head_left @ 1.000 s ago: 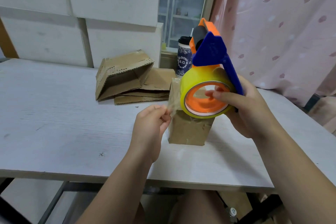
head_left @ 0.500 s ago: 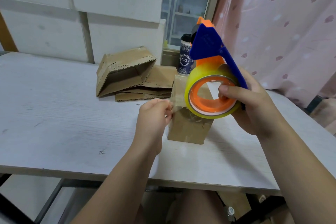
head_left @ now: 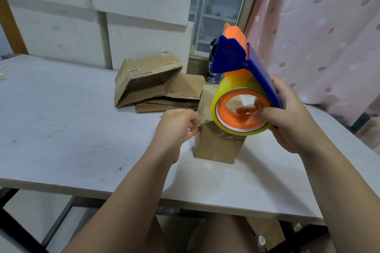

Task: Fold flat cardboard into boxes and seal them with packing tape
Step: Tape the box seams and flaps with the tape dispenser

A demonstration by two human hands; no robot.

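Observation:
A small folded cardboard box (head_left: 216,146) stands upright on the white table (head_left: 72,129), with clear tape over its top. My right hand (head_left: 287,117) grips a blue and orange tape dispenser (head_left: 236,63) carrying a yellow roll of tape (head_left: 240,109), held in the air just above and in front of the box. A finger reaches through the roll's orange core. My left hand (head_left: 176,127) pinches the loose end of the clear tape (head_left: 202,117) at the box's upper left corner.
A pile of flat and half-folded cardboard (head_left: 152,84) lies behind the box. A dark patterned cup (head_left: 213,72) stands at the back by the window. A pink curtain (head_left: 318,26) hangs on the right. The table's front edge is near my knees.
My right hand has shifted the dispenser a little right and lower, tilting the roll. My left hand still pinches the tape end beside the box.

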